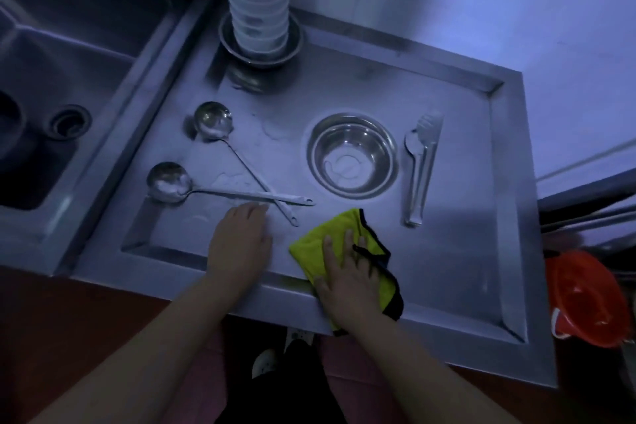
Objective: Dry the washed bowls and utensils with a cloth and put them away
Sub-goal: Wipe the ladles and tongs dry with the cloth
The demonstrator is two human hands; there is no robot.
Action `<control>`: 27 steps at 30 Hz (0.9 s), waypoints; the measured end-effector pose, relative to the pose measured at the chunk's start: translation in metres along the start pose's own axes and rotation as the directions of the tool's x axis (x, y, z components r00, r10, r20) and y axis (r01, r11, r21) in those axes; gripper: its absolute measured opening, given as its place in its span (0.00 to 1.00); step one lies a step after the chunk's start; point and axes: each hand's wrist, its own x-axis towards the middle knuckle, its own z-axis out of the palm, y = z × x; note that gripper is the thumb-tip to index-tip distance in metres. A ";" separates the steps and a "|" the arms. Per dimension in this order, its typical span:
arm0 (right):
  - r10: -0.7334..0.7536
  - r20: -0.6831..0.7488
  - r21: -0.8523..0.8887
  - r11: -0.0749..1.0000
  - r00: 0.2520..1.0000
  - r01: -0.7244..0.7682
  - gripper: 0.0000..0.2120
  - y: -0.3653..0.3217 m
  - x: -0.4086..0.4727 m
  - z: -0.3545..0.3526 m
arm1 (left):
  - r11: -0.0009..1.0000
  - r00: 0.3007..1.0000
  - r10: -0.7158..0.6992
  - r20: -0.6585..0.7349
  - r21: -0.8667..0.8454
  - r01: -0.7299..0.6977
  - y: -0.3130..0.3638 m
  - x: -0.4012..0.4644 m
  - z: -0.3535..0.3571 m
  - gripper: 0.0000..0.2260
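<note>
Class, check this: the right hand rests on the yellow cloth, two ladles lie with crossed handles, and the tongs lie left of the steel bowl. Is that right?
Not quite. The head view shows the tongs lying right of the steel bowl, not left. The right hand does rest on the yellow cloth, and the two ladles do cross handles.

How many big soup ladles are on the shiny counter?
2. One ladle lies farther back on the left of the counter. The other ladle lies nearer, by the left hand. Their handles cross.
</note>
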 end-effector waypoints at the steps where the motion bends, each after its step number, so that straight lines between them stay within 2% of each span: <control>1: -0.017 0.015 0.006 1.000 1.000 0.017 0.36 -0.006 0.009 -0.002 | 0.999 1.000 0.006 0.001 0.036 -0.006 -0.003 0.012 -0.002 0.21; 5: -0.066 -0.063 -0.091 0.994 0.996 0.060 0.40 0.005 0.027 -0.008 | 0.975 0.986 0.165 0.036 0.146 -0.169 -0.011 0.058 -0.006 0.17; 10: -0.149 -0.173 -0.149 0.981 0.974 0.123 0.37 0.007 0.040 -0.012 | 0.831 0.916 0.368 0.162 0.385 -0.402 -0.016 0.089 -0.017 0.08; 13: -0.214 -0.245 -0.180 0.968 0.946 0.172 0.34 0.001 0.051 -0.019 | 0.764 0.871 0.463 0.166 0.423 -0.487 -0.028 0.097 -0.022 0.02; 16: -0.237 -0.276 -0.177 0.965 0.932 0.193 0.32 -0.006 0.064 -0.025 | 0.749 0.842 0.526 0.123 0.402 -0.527 -0.039 0.102 -0.028 0.04; 19: -0.262 -0.274 -0.188 0.958 0.925 0.216 0.31 -0.018 0.084 -0.035 | 0.767 0.846 0.530 0.050 0.397 -0.504 -0.047 0.104 -0.040 0.04; 21: -0.291 -0.274 -0.195 0.950 0.917 0.243 0.29 -0.028 0.100 -0.041 | 0.800 0.873 0.487 0.013 0.395 -0.452 -0.051 0.105 -0.051 0.06; 24: -0.317 -0.277 -0.231 0.938 0.907 0.258 0.29 -0.043 0.124 -0.047 | 0.836 0.929 0.362 0.071 0.416 -0.357 -0.056 0.111 -0.067 0.11; 27: -0.320 -0.280 -0.243 0.936 0.905 0.255 0.30 -0.055 0.146 -0.050 | 0.845 0.947 0.292 0.136 0.427 -0.322 -0.059 0.120 -0.079 0.15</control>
